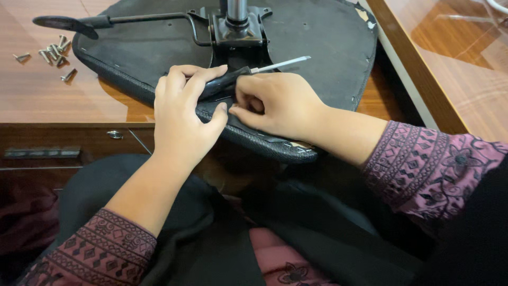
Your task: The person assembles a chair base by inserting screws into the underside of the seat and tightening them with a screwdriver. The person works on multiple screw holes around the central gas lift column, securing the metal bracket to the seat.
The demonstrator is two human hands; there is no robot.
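The scene is viewed by a single head-worn camera, tilted steeply downward and forward. It is held close above the lap and desk edge (63,126), so the frame is filled by the near desk (47,100).

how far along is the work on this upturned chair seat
Done: a pile of loose screws lies on the wooden desk, apart from the seat. In hand: both hands, left and right, grip a screwdriver at the seat's near edge. Left: the metal mounting plate with its lever sits on the seat.
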